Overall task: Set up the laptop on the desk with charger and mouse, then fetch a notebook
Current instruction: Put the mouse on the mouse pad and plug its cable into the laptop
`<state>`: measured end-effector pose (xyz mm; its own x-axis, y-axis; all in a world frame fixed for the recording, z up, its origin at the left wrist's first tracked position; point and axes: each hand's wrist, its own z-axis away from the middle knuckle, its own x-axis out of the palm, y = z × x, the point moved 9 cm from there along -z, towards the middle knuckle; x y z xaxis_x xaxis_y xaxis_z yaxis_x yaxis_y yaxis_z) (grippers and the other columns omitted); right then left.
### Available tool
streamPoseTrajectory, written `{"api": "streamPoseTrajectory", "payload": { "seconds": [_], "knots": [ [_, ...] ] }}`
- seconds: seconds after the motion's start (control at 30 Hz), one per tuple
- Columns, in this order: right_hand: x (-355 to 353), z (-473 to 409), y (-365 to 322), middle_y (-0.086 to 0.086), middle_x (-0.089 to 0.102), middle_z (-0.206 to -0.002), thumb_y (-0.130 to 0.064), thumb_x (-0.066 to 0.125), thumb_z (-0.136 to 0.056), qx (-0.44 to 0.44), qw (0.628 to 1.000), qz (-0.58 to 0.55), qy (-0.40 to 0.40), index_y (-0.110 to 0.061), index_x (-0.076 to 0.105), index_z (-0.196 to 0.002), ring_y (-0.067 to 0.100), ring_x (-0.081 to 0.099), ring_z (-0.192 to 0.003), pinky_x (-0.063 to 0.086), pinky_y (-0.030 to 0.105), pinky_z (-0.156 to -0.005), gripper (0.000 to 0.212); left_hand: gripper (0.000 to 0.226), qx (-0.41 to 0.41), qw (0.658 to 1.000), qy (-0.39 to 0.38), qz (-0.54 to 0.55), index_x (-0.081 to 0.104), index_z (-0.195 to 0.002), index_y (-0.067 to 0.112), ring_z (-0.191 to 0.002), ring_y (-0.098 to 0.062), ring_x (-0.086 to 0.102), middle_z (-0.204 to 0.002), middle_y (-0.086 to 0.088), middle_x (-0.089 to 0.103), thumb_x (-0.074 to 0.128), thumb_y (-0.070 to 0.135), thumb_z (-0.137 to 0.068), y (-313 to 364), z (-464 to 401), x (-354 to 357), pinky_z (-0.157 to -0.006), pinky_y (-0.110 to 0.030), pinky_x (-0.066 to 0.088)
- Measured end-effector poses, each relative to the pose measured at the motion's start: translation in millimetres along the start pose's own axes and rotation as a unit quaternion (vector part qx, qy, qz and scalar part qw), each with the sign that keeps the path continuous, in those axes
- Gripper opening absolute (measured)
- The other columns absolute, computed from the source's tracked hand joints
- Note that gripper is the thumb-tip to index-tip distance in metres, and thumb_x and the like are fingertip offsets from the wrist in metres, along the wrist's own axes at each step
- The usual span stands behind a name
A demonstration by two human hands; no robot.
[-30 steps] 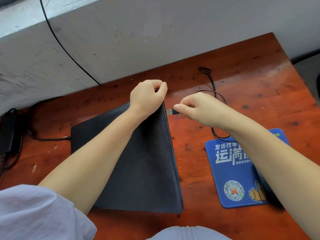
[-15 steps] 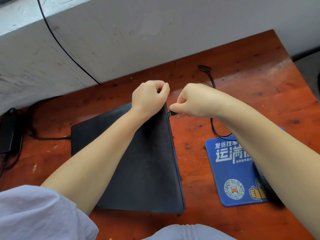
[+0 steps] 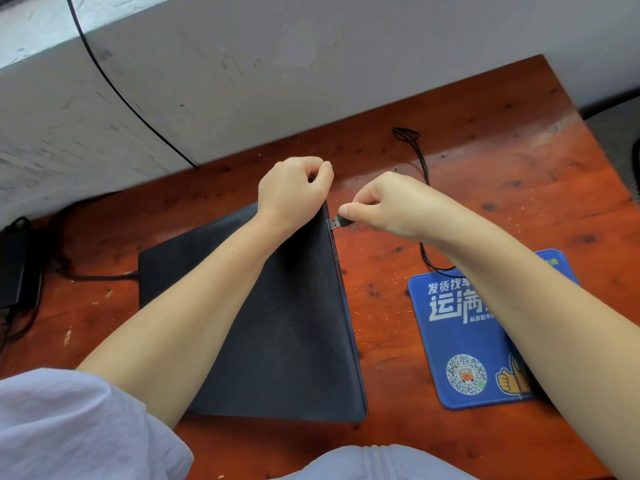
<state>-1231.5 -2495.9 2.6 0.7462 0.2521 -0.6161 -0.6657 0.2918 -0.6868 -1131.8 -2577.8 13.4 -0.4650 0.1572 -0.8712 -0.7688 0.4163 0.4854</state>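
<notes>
1. Against the laptop's (image 3: 277,306) right edge, near its far corner, the right hand (image 3: 384,202) pinched a USB plug (image 3: 337,222) between thumb and forefinger, its metal tip touching the side, seemingly at a port.
2. Closed and flat, the laptop sat toward the desk's (image 3: 485,161) left half, a charger cable (image 3: 97,277) meeting its left edge; whether that was fully seated could not be told.
3. The left hand (image 3: 294,188) rested curled at the far right corner of the lid, holding nothing visible, probably bracing the laptop against the push.
4. The mouse cable (image 3: 424,174) trailed from the plug back toward the mouse pad (image 3: 460,341) at the desk's right edge.
5. No notebook showed.
</notes>
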Motion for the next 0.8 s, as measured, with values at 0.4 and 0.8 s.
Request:
{"api": "streamPoseTrajectory", "payload": {
  "seconds": [0.4, 0.8],
  "knots": [
    [-6, 5, -5, 0.007, 0.044, -0.061, -0.044, 0.055, -0.087, -0.016, 0.999, -0.032, 0.003, -0.004, 0.069, -0.080, 0.015, 0.036, -0.052, 0.028, 0.028, -0.050, 0.043, 0.039, 0.021, 0.999, -0.001, 0.030, 0.051, -0.059, 0.005, -0.055, -0.025, 0.046, -0.051, -0.002, 0.042, 0.041, 0.028, -0.090, 6, 2, -12, -0.058, -0.032, 0.036],
    [-4, 12, -16, -0.003, 0.035, -0.050, -0.046, 0.056, -0.086, -0.026, 0.996, -0.081, -0.020, -0.019, 0.072, -0.075, 0.012, 0.028, -0.042, 0.025, 0.026, -0.047, 0.033, 0.040, 0.014, 0.999, -0.004, 0.052, 0.052, -0.057, 0.007, -0.053, -0.017, 0.041, -0.047, 0.002, 0.039, 0.043, 0.024, -0.092, 6, 4, -23, -0.057, -0.026, 0.030]
  ]
}}
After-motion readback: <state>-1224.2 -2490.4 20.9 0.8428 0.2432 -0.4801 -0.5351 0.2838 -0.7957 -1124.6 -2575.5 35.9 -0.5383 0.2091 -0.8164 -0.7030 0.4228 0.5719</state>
